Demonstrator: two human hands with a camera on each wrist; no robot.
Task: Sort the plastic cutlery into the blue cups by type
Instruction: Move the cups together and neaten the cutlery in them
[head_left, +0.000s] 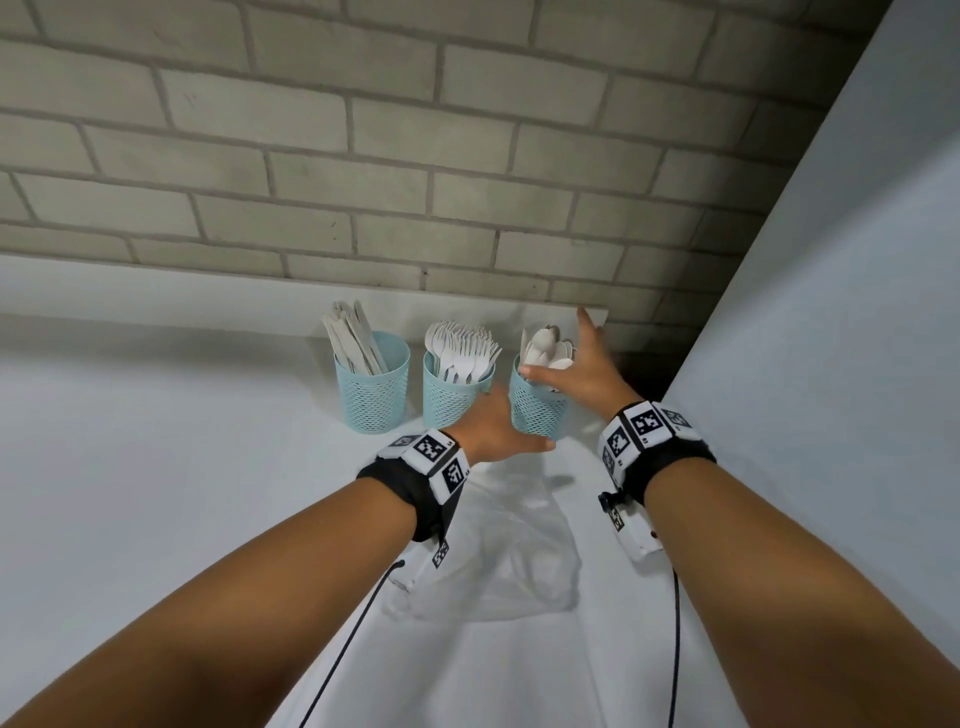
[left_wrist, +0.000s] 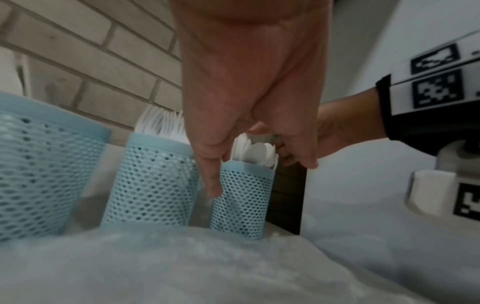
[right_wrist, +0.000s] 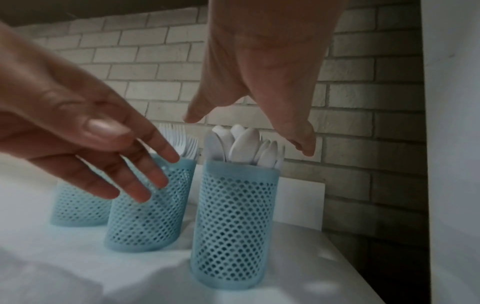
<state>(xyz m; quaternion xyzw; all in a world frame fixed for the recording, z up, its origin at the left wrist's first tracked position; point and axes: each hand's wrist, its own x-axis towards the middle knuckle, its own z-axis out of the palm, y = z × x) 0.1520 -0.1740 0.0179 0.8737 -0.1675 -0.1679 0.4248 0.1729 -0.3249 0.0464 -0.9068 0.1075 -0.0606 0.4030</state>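
Note:
Three blue mesh cups stand in a row by the brick wall. The left cup (head_left: 371, 384) holds white knives (head_left: 353, 338), the middle cup (head_left: 452, 397) forks (head_left: 460, 348), the right cup (head_left: 537, 410) spoons (head_left: 545, 348). My left hand (head_left: 498, 428) reaches between the middle cup (right_wrist: 153, 216) and the right cup (right_wrist: 236, 226), fingers straight and spread, holding nothing. My right hand (head_left: 576, 364) hovers just over the spoons (right_wrist: 244, 146), thumb and fingers spread, also empty.
A crumpled clear plastic bag (head_left: 498, 551) lies on the white table in front of the cups, under my left wrist. A white panel (head_left: 831, 364) rises close on the right. The table's right edge (right_wrist: 337, 257) drops into a dark gap.

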